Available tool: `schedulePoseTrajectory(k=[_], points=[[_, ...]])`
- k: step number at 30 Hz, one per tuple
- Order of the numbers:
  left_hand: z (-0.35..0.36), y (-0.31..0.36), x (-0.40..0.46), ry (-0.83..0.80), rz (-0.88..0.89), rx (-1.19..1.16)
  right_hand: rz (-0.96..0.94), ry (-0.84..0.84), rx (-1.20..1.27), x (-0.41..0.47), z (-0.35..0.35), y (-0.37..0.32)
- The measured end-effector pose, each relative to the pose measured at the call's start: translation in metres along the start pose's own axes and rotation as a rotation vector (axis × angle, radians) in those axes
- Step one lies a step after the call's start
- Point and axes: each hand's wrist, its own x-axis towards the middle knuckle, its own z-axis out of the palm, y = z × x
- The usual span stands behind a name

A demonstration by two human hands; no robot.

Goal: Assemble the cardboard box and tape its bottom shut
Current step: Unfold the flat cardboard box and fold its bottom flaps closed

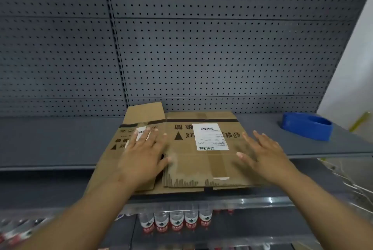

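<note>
A flattened brown cardboard box (187, 161) lies on the grey shelf (50, 140), with a white shipping label on its top face and old tape strips. Its near edge overhangs the shelf front. My left hand (143, 154) lies over the box's left half with fingers spread and straight. My right hand (264, 152) hovers over or touches the box's right edge, fingers also spread. A blue tape dispenser (306, 126) sits on the shelf at the far right, well apart from both hands.
A grey pegboard wall (201, 47) rises directly behind the shelf. Below the shelf front stand several water bottles (177, 221) with red labels. A white wall (355, 68) and wire racks (351, 173) border the right side.
</note>
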Motion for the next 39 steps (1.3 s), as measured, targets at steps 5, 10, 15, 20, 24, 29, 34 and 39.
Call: schedulePoseTrajectory(k=[5,10,15,20,24,29,34,39], points=[[0.019,-0.004,0.011,-0.106,0.033,0.052,-0.002,-0.043,0.02,0.015,0.01,0.002],[0.021,-0.006,0.016,-0.222,0.043,0.075,-0.022,-0.047,0.013,0.027,0.017,0.004],[0.015,-0.008,0.015,-0.29,0.062,0.036,-0.033,-0.054,-0.002,0.035,0.02,0.008],[0.016,-0.013,0.015,-0.338,0.063,0.014,-0.02,-0.094,-0.01,0.04,0.022,0.01],[0.026,-0.008,0.017,-0.328,0.051,0.002,-0.032,-0.112,0.002,0.041,0.023,0.009],[0.027,0.003,0.02,-0.31,-0.016,-0.118,-0.041,-0.12,0.008,0.041,0.021,0.007],[0.021,0.005,0.027,-0.316,-0.044,-0.205,-0.033,-0.128,0.019,0.044,0.016,0.007],[-0.01,0.0,0.025,-0.196,-0.043,-0.362,0.009,-0.124,0.08,0.052,-0.001,0.003]])
